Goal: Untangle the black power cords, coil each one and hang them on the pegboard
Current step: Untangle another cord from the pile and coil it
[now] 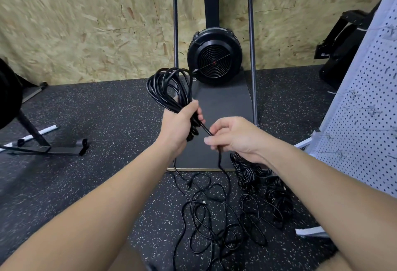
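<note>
We hold a bundle of glossy black power-cord loops (166,87) in our left hand (179,123), the fingers wrapped tight round the gathered strands so that the loops stand up above the fist. Our right hand (235,136) sits just beside it, its grip pinching the free run of the same black cord (206,130) between thumb and fingers. From there the cord drops to the dark speckled rubber floor (96,109).

Below our forearms a loose tangle of thin black cords (210,212) sprawls on that floor, and next to it on the right lie tighter heaps of black cord (277,195). At the right edge a white perforated pegboard (365,120) leans, with thin wire hooks on it. Ahead of us a round black fan housing (214,56) stands inside a dark tubular metal frame (175,34), against a chipboard wall (86,24).
</note>
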Demonstrator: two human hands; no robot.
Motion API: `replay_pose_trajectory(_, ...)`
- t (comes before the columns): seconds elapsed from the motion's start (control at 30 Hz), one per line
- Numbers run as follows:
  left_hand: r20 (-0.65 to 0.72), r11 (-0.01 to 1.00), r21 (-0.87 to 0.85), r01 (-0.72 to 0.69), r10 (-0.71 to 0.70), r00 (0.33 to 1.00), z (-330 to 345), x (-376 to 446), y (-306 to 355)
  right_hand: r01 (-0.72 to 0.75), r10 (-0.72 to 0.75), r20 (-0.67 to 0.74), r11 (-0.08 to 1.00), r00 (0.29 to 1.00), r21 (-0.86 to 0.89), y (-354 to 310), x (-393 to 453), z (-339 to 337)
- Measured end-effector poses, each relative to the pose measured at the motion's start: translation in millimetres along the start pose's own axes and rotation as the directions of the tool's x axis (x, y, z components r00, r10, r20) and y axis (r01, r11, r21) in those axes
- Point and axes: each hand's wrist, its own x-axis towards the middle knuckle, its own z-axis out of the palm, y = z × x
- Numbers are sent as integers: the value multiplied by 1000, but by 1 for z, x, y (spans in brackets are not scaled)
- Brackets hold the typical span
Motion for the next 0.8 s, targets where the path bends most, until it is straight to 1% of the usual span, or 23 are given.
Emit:
replay_pose_trajectory(0.07, -16, 1000, 5, -23, 23, 1000, 0, 1, 1, 5, -5, -47, 1000, 999, 2, -7, 0, -1)
replay_pose_trajectory(0.13, -26, 999, -29, -21, 20, 999, 2, 1, 3, -14, 10, -59, 997, 998, -70, -12, 0, -5)
replay_pose_trajectory(0.2, -45, 996, -94, 13, -18, 999, 4, 1, 5, -63, 60, -21, 980, 998, -188, -17, -4, -8)
replay_pose_trajectory(0.27, -70, 983, -174, 62, -75, 995, 4, 2, 7, -119, 139, 47, 948, 989, -296, -18, -9, -9)
replay_pose_trajectory(0.3, -84, 975, -204, 84, -103, 991, 3, 3, 7, -132, 167, 80, 935, 983, -330, -18, -11, -11)
replay_pose_trajectory(0.37, -118, 964, -241, 116, -148, 982, 1, 3, 7, -131, 172, 102, 936, 980, -327, -18, -12, -18)
replay_pose_trajectory(0.43, -152, 962, -242, 130, -170, 974, 1, 3, 7, -84, 98, 24, 935, 995, -344, -20, -13, -31)
replay_pose_trajectory(0.5, -173, 965, -224, 138, -179, 969, 3, 2, 7, -1, -35, -81, 916, 996, -400, -27, -16, -41)
replay_pose_trajectory(0.57, -182, 969, -194, 152, -188, 965, 6, 1, 7, 103, -187, -170, 906, 968, -411, -34, -18, -44)
replay_pose_trajectory(0.63, -172, 979, -106, 172, -188, 967, 8, -1, 6, 185, -286, -233, 909, 930, -374, -36, -17, -42)
replay_pose_trajectory(0.7, -122, 980, -40, 194, -197, 973, 9, -3, 6, 224, -321, -269, 915, 908, -336, -37, -16, -38)
replay_pose_trajectory(0.77, -50, 969, -111, 222, -228, 972, 10, -4, 5, 208, -324, -294, 907, 899, -365, -40, -17, -39)
replay_pose_trajectory(0.8, -25, 957, -163, 240, -247, 969, 9, -3, 4, 170, -314, -298, 890, 901, -424, -43, -18, -43)
